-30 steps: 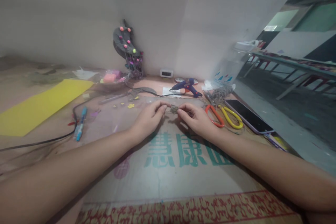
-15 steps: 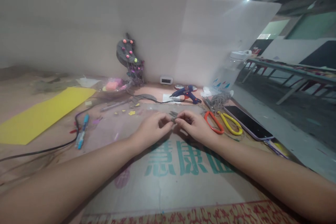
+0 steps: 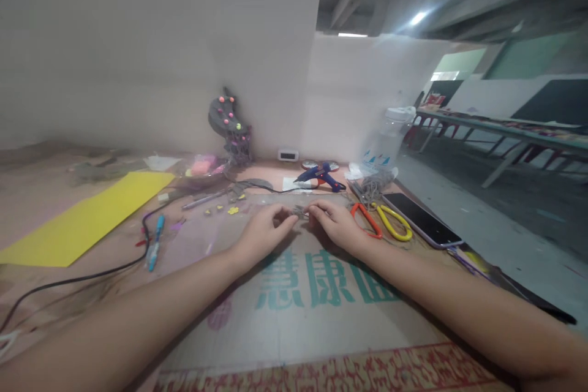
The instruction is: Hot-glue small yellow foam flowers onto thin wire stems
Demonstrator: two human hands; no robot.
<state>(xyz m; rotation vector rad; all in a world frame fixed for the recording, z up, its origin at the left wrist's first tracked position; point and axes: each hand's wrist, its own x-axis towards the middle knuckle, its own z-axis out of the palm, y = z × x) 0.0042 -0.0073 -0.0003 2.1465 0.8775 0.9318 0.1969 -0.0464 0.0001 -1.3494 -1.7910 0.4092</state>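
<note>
Left hand (image 3: 266, 229): one, thumb and finger pinched almost together on the left end of the small grey bit (image 3: 301, 212).
Right hand (image 3: 339, 226): one, thumb and finger pinched on the right end of it.
Small grey bit: one, held between the two hands, the middle of my clock; its shape is hard to make out, since fingertips cover its ends.
Glue gun (image 3: 323, 176): one, blue, at 1 o'clock.
Handle loops: two, an orange loop (image 3: 379, 233) and a yellow loop (image 3: 408, 234), at 3 o'clock, near the right hand.
Grey yarn (image 3: 377, 184): one messy heap, at 2 o'clock.
Phone (image 3: 422, 220): one, at 3 o'clock, past the loops.
Moon shape (image 3: 221, 117): one, at 11 o'clock; its lower part is blurry.
Yellow sheet (image 3: 96, 220): one, at 9 o'clock, cut off at the left.
Green signs (image 3: 328, 282): three show, at 6 o'clock; the right arm (image 3: 441, 291) hides some.
</note>
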